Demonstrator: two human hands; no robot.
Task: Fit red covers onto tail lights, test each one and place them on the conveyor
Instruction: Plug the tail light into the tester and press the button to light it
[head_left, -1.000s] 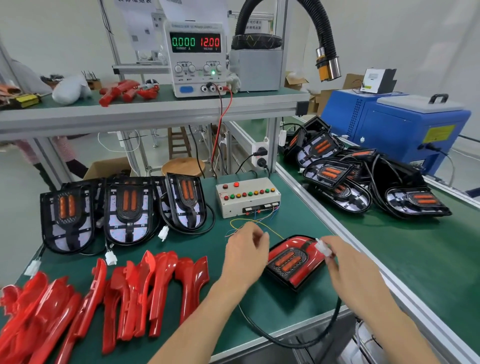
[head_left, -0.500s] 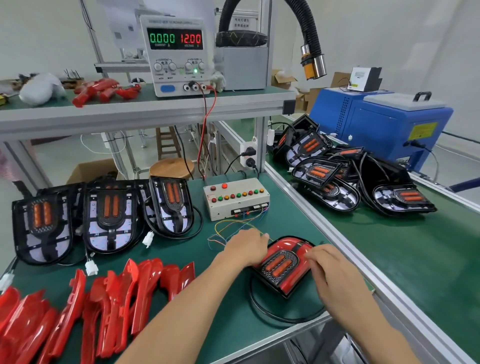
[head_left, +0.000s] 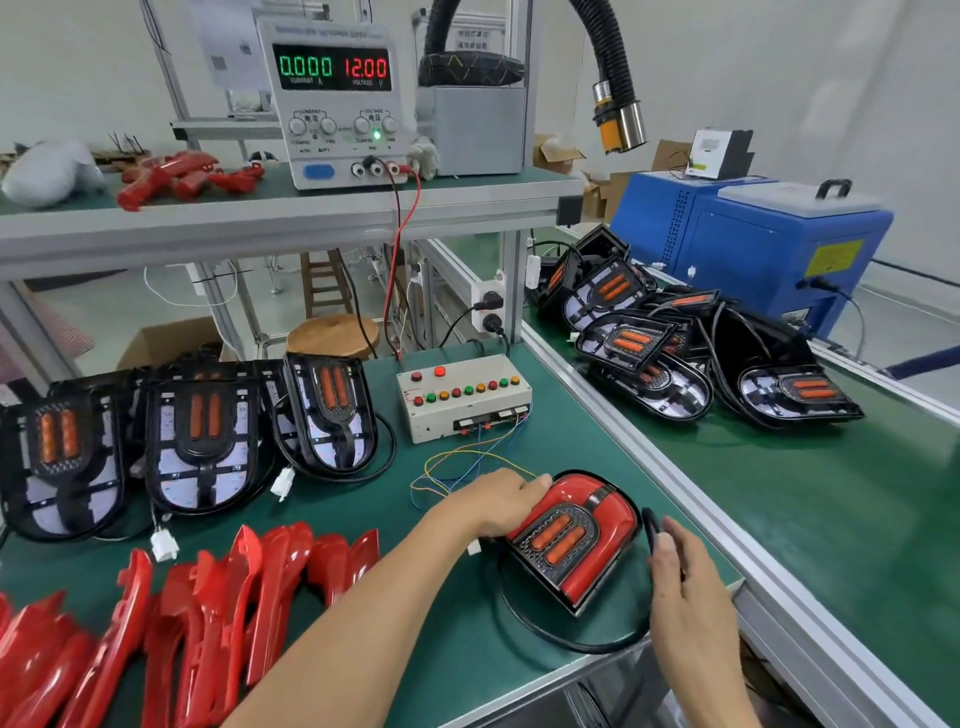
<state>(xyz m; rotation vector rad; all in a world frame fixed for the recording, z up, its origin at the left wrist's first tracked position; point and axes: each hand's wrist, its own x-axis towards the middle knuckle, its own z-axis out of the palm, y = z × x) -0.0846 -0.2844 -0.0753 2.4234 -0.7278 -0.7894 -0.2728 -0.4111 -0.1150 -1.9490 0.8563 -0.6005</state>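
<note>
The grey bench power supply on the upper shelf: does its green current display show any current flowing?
No, the grey bench power supply reads 0.000 on its green current display, beside 12.00 in red.

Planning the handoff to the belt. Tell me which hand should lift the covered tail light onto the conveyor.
Right, probably. The right hand lies between the covered tail light and the conveyor, fingers by its black cable. The left hand rests on the lamp's far side.
</note>
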